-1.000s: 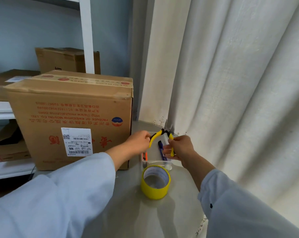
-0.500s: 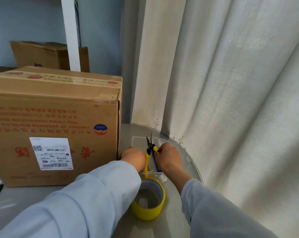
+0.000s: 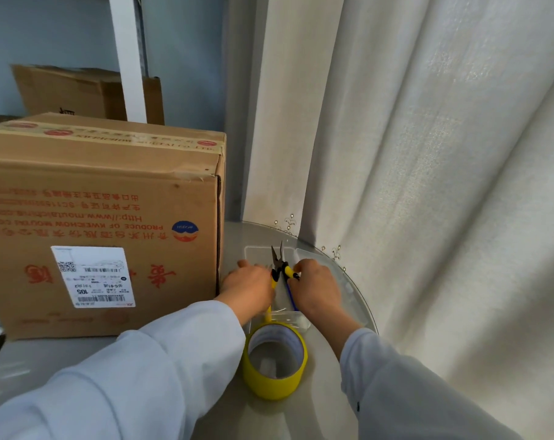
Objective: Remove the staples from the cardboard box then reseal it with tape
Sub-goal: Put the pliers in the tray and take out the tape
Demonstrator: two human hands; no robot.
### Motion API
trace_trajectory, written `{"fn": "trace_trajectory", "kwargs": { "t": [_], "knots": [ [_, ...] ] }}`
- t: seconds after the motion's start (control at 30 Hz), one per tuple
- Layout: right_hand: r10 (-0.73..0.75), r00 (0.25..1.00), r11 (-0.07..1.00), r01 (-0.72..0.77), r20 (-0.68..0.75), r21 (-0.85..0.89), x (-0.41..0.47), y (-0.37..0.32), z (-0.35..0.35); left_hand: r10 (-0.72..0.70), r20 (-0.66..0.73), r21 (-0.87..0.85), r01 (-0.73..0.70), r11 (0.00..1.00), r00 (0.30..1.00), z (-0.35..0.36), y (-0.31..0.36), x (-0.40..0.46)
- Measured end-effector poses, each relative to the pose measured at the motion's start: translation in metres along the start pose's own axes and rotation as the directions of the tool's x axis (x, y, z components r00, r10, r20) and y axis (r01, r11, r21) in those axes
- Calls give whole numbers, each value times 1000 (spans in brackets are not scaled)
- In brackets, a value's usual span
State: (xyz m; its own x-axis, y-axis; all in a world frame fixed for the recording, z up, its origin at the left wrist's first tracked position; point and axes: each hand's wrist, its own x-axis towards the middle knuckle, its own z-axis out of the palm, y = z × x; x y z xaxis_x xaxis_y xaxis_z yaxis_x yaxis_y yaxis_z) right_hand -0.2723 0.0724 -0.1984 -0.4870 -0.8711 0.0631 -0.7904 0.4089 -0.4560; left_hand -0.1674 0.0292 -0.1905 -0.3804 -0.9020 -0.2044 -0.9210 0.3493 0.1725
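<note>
A large brown cardboard box [image 3: 101, 217] with red print and a white label stands on the round table, left of my hands. Yellow-handled needle-nose pliers [image 3: 278, 262] point away from me, jaws slightly apart. My left hand [image 3: 248, 290] grips one yellow handle and my right hand [image 3: 314, 289] grips the other, both over a clear plastic tray [image 3: 348, 300]. A blue-handled tool [image 3: 290, 295] lies in the tray under my right hand. A roll of yellow tape [image 3: 274, 365] stands on the table just in front of my hands.
A white curtain [image 3: 428, 185] hangs right behind the table's curved glass edge [image 3: 369, 319]. A white shelf post [image 3: 126, 58] and another cardboard box [image 3: 72, 93] stand behind the large box.
The pliers turned from lying crosswise with handles spread to pointing away from me. Both hands dropped lower over the tray and moved closer together. My view shifted right and nearer.
</note>
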Motion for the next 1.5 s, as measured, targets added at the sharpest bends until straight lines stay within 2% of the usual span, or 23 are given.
{"fn": "trace_trajectory", "kwargs": {
  "t": [0.17,0.3,0.4,0.47,0.53,0.57,0.63,0.67,0.73,0.8,0.87,1.0,1.13,1.27,1.4,1.5],
  "knots": [
    [-14,998,998,18,65,-53,-1,-4,1,118,-172,150,-92,984,978,-30,6,-23],
    [-17,997,1000,16,73,16,-8,-10,0,172,-198,164,-140,976,965,-35,-3,-47],
    [-19,998,997,15,54,79,-20,-16,-6,146,-191,3,-148,989,971,-34,-18,-63],
    [-24,999,985,17,41,171,-28,-17,-12,113,-177,-203,-149,968,978,-32,-29,-71],
    [-29,998,922,5,58,387,-38,-21,-19,96,-155,-485,-160,860,983,-27,-36,-79],
    [-24,996,853,-25,86,521,-46,-25,-24,91,-152,-593,-164,788,984,-24,-37,-85],
    [-23,980,676,-129,195,726,-61,-31,-32,93,-165,-685,-182,706,982,-20,-38,-93],
    [-36,969,618,-171,245,768,-70,-33,-37,100,-178,-707,-198,679,979,-17,-38,-97],
    [-49,959,591,-198,279,782,-82,-35,-41,123,-194,-745,-228,627,973,-12,-36,-104],
    [-5,972,604,-184,234,776,-86,-33,-43,137,-201,-778,-243,579,970,-9,-35,-110],
    [60,984,646,-165,166,745,-85,-28,-45,140,-200,-775,-244,583,970,-5,-37,-114],
    [65,991,829,-121,121,545,-85,-16,-46,199,-209,-566,-284,774,957,7,-48,-114],
    [74,986,944,-117,150,308,-89,-5,-36,244,-158,-387,-288,876,957,21,-50,-117],
    [156,978,982,-168,136,81,-88,10,-29,310,-11,-247,-303,920,951,37,-50,-117],
    [201,961,968,-166,189,-190,-92,27,-29,314,3,-225,-305,925,949,30,-56,-122],
    [198,948,945,-117,251,-305,-95,33,-17,283,5,-255,-273,928,959,28,-66,-124]
  ]
}}
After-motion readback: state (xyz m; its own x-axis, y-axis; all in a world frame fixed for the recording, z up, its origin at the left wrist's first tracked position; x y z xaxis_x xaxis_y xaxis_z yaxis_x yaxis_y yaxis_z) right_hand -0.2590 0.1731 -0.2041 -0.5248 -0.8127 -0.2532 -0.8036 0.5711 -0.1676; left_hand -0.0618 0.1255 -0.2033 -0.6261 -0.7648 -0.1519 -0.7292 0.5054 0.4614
